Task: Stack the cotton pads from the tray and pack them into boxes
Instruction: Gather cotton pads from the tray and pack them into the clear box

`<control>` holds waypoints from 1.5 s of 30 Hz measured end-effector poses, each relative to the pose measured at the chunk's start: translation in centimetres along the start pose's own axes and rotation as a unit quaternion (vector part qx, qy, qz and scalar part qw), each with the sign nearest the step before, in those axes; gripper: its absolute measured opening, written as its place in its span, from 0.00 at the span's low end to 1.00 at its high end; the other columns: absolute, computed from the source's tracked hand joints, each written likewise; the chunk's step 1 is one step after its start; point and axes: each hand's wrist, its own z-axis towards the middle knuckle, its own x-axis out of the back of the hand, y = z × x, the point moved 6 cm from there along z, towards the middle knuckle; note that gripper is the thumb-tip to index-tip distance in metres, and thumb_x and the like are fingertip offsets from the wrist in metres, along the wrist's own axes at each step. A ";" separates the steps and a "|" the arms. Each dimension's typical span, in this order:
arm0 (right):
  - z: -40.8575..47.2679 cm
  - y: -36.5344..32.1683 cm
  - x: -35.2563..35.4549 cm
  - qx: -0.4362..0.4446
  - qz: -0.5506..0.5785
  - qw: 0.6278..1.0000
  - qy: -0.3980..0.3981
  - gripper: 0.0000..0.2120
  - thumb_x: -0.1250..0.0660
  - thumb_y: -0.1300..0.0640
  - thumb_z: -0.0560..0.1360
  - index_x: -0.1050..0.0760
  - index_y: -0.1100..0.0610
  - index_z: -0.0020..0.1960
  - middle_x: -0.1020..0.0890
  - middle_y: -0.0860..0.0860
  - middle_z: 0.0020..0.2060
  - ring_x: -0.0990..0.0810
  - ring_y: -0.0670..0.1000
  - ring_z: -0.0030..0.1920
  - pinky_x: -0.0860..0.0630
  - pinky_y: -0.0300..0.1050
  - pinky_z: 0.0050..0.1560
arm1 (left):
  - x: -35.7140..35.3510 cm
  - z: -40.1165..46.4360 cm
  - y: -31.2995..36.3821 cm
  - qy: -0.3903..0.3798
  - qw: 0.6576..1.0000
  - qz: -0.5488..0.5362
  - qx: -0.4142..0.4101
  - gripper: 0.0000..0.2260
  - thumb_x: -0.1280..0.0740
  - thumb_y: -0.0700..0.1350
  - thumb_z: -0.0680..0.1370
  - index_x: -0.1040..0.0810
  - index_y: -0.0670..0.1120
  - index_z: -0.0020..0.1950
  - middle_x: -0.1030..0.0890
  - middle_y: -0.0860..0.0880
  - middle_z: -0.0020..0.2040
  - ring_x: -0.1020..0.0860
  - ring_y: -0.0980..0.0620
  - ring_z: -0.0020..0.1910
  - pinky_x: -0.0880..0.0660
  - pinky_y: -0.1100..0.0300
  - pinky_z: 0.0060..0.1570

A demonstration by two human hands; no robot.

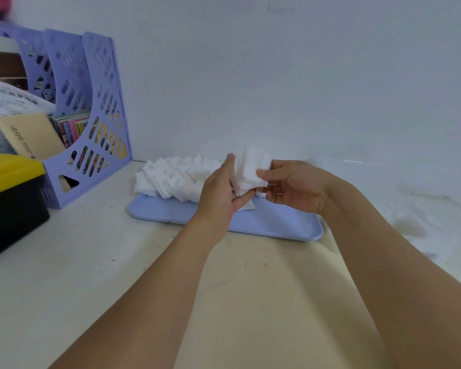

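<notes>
A pale blue tray lies on the table near the wall. A loose heap of white square cotton pads covers its far left part. Above the tray's middle both hands hold a small stack of cotton pads between them. My left hand grips the stack from the left, thumb up along its side. My right hand pinches it from the right with thumb and fingers. One pad hangs out below the stack. No box for the pads is plainly visible.
A lilac plastic file rack with papers and booklets stands at the left against the wall. In front of it sits a black bin with a yellow lid. Crumpled clear plastic lies right of the tray. Cream table surface lies under my forearms.
</notes>
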 end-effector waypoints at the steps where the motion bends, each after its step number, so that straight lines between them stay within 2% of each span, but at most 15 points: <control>1: 0.0 -0.1 0.0 0.004 0.000 1.000 0.005 0.20 0.31 0.63 0.78 0.26 0.68 0.68 0.18 0.58 0.49 0.19 0.51 0.40 0.24 0.39 0.37 | 0.1 0.1 0.0 0.004 1.000 0.008 -0.006 0.09 0.36 0.47 0.83 0.21 0.43 0.53 0.16 0.43 0.54 0.17 0.46 0.55 0.17 0.56 0.48; 4: -0.1 -0.6 0.1 0.017 -0.009 1.000 0.012 0.19 0.28 0.65 0.76 0.24 0.65 0.65 0.16 0.58 0.48 0.17 0.53 0.39 0.23 0.40 0.37 | 0.4 0.3 -0.2 0.010 1.000 0.011 -0.012 0.09 0.38 0.43 0.84 0.23 0.38 0.56 0.17 0.42 0.54 0.17 0.46 0.55 0.17 0.55 0.50; 6: -0.1 -0.9 0.2 0.035 -0.028 0.999 0.026 0.14 0.27 0.66 0.74 0.21 0.60 0.59 0.15 0.56 0.45 0.18 0.52 0.38 0.24 0.40 0.37 | 0.5 0.3 -0.3 0.010 1.000 -0.004 -0.003 0.10 0.39 0.43 0.85 0.23 0.37 0.59 0.16 0.42 0.56 0.17 0.45 0.57 0.17 0.54 0.51; 9: 0.0 -1.3 0.4 0.077 -0.082 0.992 0.056 0.10 0.24 0.65 0.72 0.20 0.57 0.50 0.16 0.53 0.42 0.19 0.50 0.39 0.24 0.41 0.40 | 0.4 0.3 -0.3 0.010 1.000 -0.017 0.007 0.10 0.39 0.43 0.85 0.21 0.39 0.56 0.17 0.41 0.58 0.17 0.45 0.56 0.17 0.53 0.51; 13: -0.1 -2.0 0.8 0.157 -0.132 0.972 0.111 0.10 0.19 0.66 0.66 0.19 0.57 0.41 0.16 0.55 0.42 0.18 0.54 0.44 0.21 0.53 0.51 | 0.3 0.1 -0.4 0.017 0.999 -0.034 0.021 0.10 0.39 0.43 0.85 0.21 0.40 0.55 0.16 0.41 0.56 0.16 0.46 0.53 0.16 0.54 0.49; 16: -0.4 -2.5 0.5 0.199 -0.143 0.962 0.120 0.12 0.19 0.67 0.66 0.19 0.64 0.45 0.17 0.64 0.44 0.18 0.56 0.44 0.19 0.57 0.51 | 0.4 0.1 -0.4 0.023 0.997 -0.064 0.036 0.09 0.38 0.42 0.84 0.20 0.39 0.57 0.15 0.41 0.56 0.15 0.46 0.51 0.16 0.54 0.47; 17: -0.4 -2.6 0.3 0.212 -0.143 0.961 0.111 0.12 0.20 0.68 0.66 0.20 0.64 0.46 0.17 0.65 0.43 0.18 0.56 0.43 0.19 0.56 0.50 | 0.5 0.1 -0.4 0.024 0.996 -0.075 0.042 0.10 0.38 0.42 0.84 0.21 0.39 0.59 0.15 0.41 0.55 0.15 0.46 0.50 0.16 0.54 0.47; 20: -0.6 -2.6 0.0 0.238 -0.140 0.958 0.073 0.11 0.22 0.69 0.69 0.20 0.62 0.47 0.18 0.59 0.39 0.19 0.50 0.38 0.20 0.43 0.42 | 0.5 -0.1 -0.5 0.020 0.994 -0.096 0.055 0.10 0.37 0.42 0.84 0.21 0.38 0.60 0.15 0.40 0.54 0.15 0.46 0.49 0.16 0.55 0.45; 23: -0.7 -2.5 -0.1 0.250 -0.117 0.960 0.043 0.10 0.25 0.69 0.71 0.21 0.61 0.49 0.19 0.58 0.42 0.22 0.51 0.40 0.24 0.42 0.43 | 0.4 -0.1 -0.5 0.015 0.993 -0.099 0.060 0.11 0.37 0.42 0.84 0.22 0.37 0.61 0.16 0.39 0.57 0.15 0.46 0.52 0.16 0.55 0.46; 28: -0.1 -1.7 0.2 0.199 -0.058 0.978 0.023 0.10 0.29 0.67 0.75 0.23 0.60 0.55 0.17 0.50 0.40 0.20 0.48 0.41 0.28 0.41 0.42 | 0.4 0.2 -0.4 0.012 0.998 -0.060 0.035 0.10 0.35 0.43 0.83 0.22 0.37 0.59 0.16 0.40 0.56 0.14 0.48 0.49 0.16 0.56 0.46; 33: -0.2 -1.7 1.0 0.144 0.001 0.990 -0.001 0.14 0.27 0.63 0.74 0.20 0.60 0.60 0.18 0.56 0.49 0.24 0.55 0.49 0.31 0.46 0.47 | 0.9 0.8 -0.2 0.040 0.998 0.040 -0.034 0.12 0.36 0.42 0.83 0.24 0.37 0.63 0.20 0.41 0.63 0.18 0.47 0.58 0.17 0.59 0.47; 35: -0.3 -2.1 1.0 0.126 -0.043 0.991 0.009 0.15 0.27 0.64 0.74 0.20 0.65 0.60 0.20 0.57 0.48 0.25 0.52 0.44 0.30 0.42 0.42 | 0.9 0.9 -0.1 0.036 0.997 0.058 -0.048 0.11 0.37 0.42 0.83 0.25 0.37 0.64 0.20 0.41 0.64 0.18 0.47 0.60 0.17 0.59 0.48; 38: -0.1 -1.9 0.7 0.108 -0.116 0.986 0.056 0.18 0.25 0.64 0.73 0.23 0.72 0.59 0.22 0.57 0.42 0.25 0.47 0.35 0.28 0.39 0.37 | 0.5 0.8 -0.1 0.016 0.997 0.064 -0.044 0.09 0.36 0.41 0.83 0.23 0.38 0.61 0.18 0.40 0.61 0.17 0.47 0.58 0.18 0.55 0.52; 41: -0.1 -1.7 0.5 0.110 -0.149 0.980 0.073 0.16 0.24 0.64 0.73 0.22 0.69 0.57 0.20 0.57 0.41 0.22 0.47 0.35 0.25 0.40 0.37 | 0.6 0.6 -0.2 0.015 0.998 0.046 -0.032 0.08 0.38 0.44 0.84 0.22 0.41 0.55 0.17 0.41 0.58 0.16 0.46 0.56 0.17 0.54 0.50; 45: -0.6 -2.1 0.2 0.131 -0.212 0.967 0.057 0.13 0.25 0.66 0.73 0.20 0.64 0.57 0.18 0.57 0.42 0.20 0.50 0.40 0.22 0.39 0.39 | 0.9 0.6 -0.2 0.032 0.997 0.064 -0.023 0.08 0.38 0.45 0.85 0.22 0.43 0.53 0.18 0.42 0.58 0.17 0.45 0.56 0.17 0.56 0.45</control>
